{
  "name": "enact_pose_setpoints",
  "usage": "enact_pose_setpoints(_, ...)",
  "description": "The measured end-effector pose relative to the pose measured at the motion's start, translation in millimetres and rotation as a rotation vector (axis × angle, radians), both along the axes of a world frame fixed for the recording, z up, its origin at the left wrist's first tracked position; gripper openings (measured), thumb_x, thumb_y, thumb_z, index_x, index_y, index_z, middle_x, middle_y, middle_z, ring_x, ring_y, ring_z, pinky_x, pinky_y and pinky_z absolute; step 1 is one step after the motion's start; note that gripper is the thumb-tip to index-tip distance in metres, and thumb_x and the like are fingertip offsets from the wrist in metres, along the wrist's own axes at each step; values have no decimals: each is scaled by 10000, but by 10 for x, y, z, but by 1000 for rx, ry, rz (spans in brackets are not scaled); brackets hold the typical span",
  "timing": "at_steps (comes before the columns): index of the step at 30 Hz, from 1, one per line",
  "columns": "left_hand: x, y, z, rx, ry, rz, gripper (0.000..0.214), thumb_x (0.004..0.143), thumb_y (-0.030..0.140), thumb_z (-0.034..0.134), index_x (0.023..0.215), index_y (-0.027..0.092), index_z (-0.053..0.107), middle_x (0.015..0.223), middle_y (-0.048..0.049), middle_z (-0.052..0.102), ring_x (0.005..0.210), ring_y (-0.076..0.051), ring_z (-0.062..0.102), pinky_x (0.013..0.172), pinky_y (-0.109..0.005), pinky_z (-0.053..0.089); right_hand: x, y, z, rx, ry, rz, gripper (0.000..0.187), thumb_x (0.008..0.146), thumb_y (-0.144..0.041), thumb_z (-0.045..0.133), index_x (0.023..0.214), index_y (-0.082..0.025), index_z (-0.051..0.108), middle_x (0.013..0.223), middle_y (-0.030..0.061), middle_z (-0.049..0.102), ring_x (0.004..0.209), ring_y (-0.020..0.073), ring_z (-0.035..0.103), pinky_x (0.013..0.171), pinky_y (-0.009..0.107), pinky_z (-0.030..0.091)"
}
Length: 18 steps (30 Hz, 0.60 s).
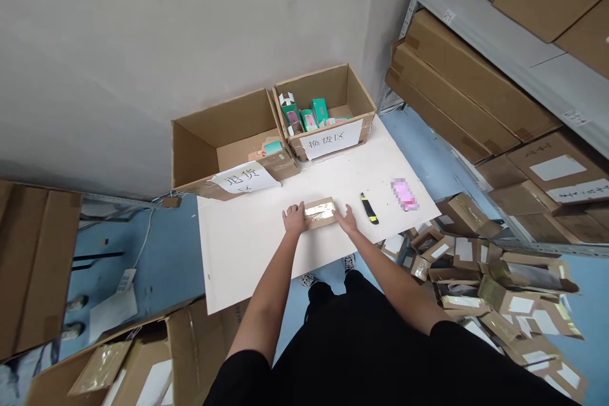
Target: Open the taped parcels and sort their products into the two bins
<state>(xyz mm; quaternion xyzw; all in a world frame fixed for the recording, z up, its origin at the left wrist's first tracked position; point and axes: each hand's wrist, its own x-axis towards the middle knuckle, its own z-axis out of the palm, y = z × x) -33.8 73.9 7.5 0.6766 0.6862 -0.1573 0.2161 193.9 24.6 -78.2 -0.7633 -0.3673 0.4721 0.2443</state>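
A small cardboard box (320, 212) with shiny clear tape along its top lies on the white table. My left hand (294, 219) grips its left end, the fingers bent over the edge. At the other end, my right hand (347, 219) has its fingers spread, and the thumb side touches the box. To the right of that hand lies a black and yellow utility knife (368, 209). Farther right is a pink item (404, 195), blurred out by pixels.
Two labelled cartons stand at the table's back: the left carton (190, 146) holds a few small packs, the right carton (356, 92) several green boxes. Opened boxes (476, 292) are heaped on the floor at right, beside a loaded shelf (499, 19). A large carton (190, 342) sits lower left.
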Motion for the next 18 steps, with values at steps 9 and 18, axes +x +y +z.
enact_pose_setpoints(9,5,-488,-24,80,3,219,623,1008,668,475,1411,198,549,1351,-191,632,1275,-339,584,1039,-435,454,-564,308,91,-41,131,-14,560,804,-395,734,1321,-254,575,1259,67,731,1126,230,713,926,307,587)
enact_pose_setpoints(18,-78,-614,-52,104,16,160,589,1107,504,316,1265,30,630,1101,-259,726,1031,-340,745,847,-401,561,-677,562,198,-26,219,47,653,738,-268,743,1360,-276,544,1184,34,714,1064,220,717,895,317,607)
